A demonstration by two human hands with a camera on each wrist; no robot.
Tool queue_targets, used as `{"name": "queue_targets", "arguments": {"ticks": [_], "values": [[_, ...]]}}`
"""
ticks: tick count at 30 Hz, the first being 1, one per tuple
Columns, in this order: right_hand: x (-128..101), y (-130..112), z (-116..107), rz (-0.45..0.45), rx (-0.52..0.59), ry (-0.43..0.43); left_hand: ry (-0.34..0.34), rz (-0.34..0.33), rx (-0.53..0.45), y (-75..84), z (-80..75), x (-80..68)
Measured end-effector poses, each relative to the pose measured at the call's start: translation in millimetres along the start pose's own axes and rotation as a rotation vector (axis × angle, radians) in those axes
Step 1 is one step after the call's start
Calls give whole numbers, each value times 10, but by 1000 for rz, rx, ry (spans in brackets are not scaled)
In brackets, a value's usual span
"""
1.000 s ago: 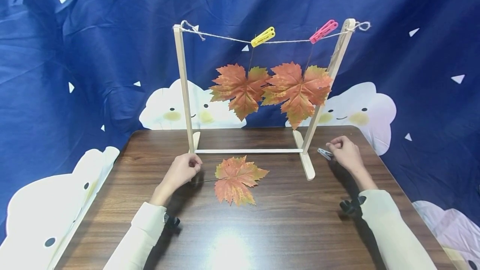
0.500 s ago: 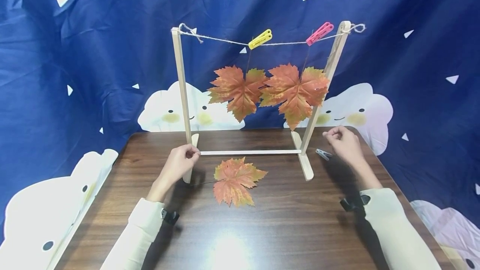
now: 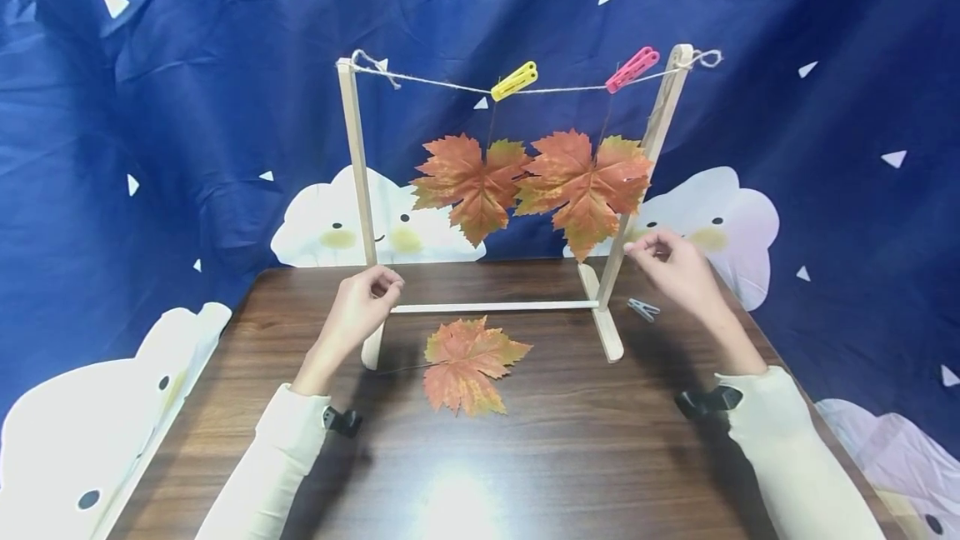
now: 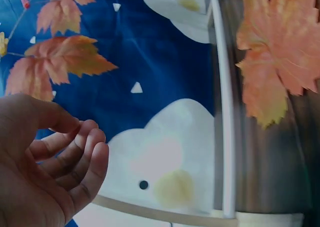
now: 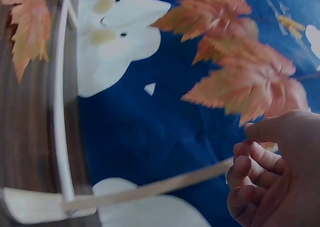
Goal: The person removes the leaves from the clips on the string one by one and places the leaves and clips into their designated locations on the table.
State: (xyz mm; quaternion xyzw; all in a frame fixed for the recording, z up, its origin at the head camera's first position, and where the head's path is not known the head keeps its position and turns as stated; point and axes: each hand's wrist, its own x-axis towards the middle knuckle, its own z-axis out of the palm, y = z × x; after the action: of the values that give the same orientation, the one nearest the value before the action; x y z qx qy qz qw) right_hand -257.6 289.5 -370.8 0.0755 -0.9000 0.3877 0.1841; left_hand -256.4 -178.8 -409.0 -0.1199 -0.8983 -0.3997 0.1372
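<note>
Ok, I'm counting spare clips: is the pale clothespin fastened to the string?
No, the pale clothespin lies on the table beside the rack's foot, well below the string.

One red-orange leaf dangles from a yellow peg, another leaf from a pink peg, both along the string of an upright wooden rack. In front, a third leaf lies on the worktop; a pale-blue peg sits just beside the rack.

The leaves are mottled orange-yellow, one peg is yellow, another peg pink.
</note>
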Motion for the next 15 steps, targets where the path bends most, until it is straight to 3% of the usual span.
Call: {"name": "queue_targets", "arguments": {"ticks": [15], "values": [[222,-749,23,-39,61,-76,56,115,-77,539,-120,307]]}}
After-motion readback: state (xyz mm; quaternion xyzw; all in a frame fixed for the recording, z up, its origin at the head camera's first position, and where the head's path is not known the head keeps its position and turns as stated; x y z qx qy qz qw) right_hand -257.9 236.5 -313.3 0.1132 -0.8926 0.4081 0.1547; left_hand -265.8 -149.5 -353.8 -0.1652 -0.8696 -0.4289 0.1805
